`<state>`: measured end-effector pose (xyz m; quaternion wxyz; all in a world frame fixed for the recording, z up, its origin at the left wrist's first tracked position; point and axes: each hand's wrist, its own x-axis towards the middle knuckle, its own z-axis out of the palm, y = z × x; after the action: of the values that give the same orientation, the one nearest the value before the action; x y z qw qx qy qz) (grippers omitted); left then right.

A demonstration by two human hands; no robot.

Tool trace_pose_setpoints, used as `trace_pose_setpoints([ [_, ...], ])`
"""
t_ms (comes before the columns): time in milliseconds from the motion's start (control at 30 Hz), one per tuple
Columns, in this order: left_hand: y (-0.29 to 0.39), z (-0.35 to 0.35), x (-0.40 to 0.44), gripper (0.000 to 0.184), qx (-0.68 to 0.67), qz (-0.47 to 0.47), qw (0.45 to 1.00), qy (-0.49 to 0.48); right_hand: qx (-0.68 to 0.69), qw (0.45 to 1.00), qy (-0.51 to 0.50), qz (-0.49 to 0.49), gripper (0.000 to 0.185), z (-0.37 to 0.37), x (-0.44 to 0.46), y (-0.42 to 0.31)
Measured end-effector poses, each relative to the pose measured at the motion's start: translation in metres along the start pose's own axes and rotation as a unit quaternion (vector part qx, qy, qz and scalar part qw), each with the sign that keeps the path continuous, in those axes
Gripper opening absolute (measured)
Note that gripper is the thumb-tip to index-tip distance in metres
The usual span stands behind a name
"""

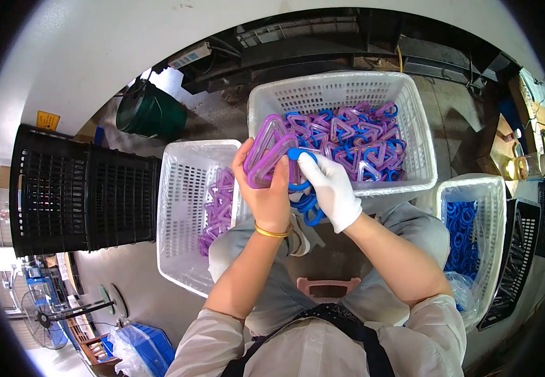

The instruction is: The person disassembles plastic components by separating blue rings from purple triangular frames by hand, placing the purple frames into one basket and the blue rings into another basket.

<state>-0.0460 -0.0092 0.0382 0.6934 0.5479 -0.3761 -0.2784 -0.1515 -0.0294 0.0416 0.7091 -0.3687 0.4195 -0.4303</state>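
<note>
A large white perforated plastic crate holds a heap of purple plastic triangles and blue plastic rings toward its right edge. By its near-left corner, the bare left hand grips held purple triangles; the white-gloved right hand pinches a blue ring.

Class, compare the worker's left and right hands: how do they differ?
The left hand is ungloved, while the right hand wears a white glove. A gold-coloured bracelet circles the left wrist; the right wrist shows none. The left grips purple triangular pieces; the right holds a blue piece. Both are close together in front of the body.
</note>
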Motion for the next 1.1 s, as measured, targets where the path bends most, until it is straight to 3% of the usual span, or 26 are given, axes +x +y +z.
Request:
trace_pose_setpoints([
  [100,-0.006,-0.006,0.004,0.054,-0.070,-0.068,0.994,-0.047,0.041,0.999,0.018,0.019,0.036,0.002,-0.004,0.001],
  [200,-0.007,-0.016,0.014,0.048,-0.168,-0.192,0.959,-0.124,-0.107,0.994,-0.006,-0.013,0.037,-0.013,0.008,0.010],
  [233,-0.007,-0.020,0.014,0.047,-0.176,-0.215,0.951,-0.133,-0.183,0.980,-0.005,-0.075,0.037,-0.017,0.012,0.009],
  [333,0.002,-0.034,0.021,0.048,-0.168,-0.264,0.932,-0.182,-0.163,0.982,-0.086,-0.047,0.036,-0.025,0.014,-0.010],
  [367,0.005,-0.038,0.021,0.048,-0.152,-0.266,0.931,-0.198,-0.231,0.958,-0.088,-0.149,0.036,-0.032,0.020,-0.004],
  [467,0.008,-0.040,0.016,0.046,-0.131,-0.275,0.922,-0.239,-0.301,0.938,-0.165,0.036,0.037,-0.044,0.019,-0.038],
  [500,0.010,-0.039,0.015,0.045,-0.128,-0.277,0.919,-0.252,-0.333,0.927,-0.173,0.007,0.036,-0.049,0.021,-0.040],
  [600,0.021,-0.044,0.024,0.045,-0.263,-0.433,0.828,-0.240,-0.413,0.892,-0.185,0.008,0.035,-0.054,0.016,-0.056],
  [633,0.018,-0.045,0.023,0.046,-0.225,-0.406,0.841,-0.278,-0.424,0.884,-0.196,0.023,0.033,-0.054,0.014,-0.061],
  [733,0.009,-0.046,0.015,0.048,-0.105,-0.412,0.852,-0.304,-0.520,0.822,-0.207,-0.107,0.035,-0.061,0.018,-0.053],
  [767,0.004,-0.051,0.017,0.050,-0.076,-0.428,0.837,-0.331,-0.530,0.816,-0.205,-0.106,0.035,-0.061,0.017,-0.053],
  [833,0.008,-0.045,0.015,0.051,-0.109,-0.397,0.854,-0.319,-0.551,0.804,-0.199,-0.105,0.035,-0.058,0.014,-0.052],
  [967,-0.004,-0.034,0.010,0.058,-0.148,-0.320,0.901,-0.253,-0.529,0.835,-0.097,-0.113,0.037,-0.049,0.013,-0.038],
  [1100,-0.003,-0.023,0.002,0.056,-0.073,-0.253,0.943,-0.202,-0.488,0.864,-0.039,-0.115,0.037,-0.042,0.012,-0.026],
])
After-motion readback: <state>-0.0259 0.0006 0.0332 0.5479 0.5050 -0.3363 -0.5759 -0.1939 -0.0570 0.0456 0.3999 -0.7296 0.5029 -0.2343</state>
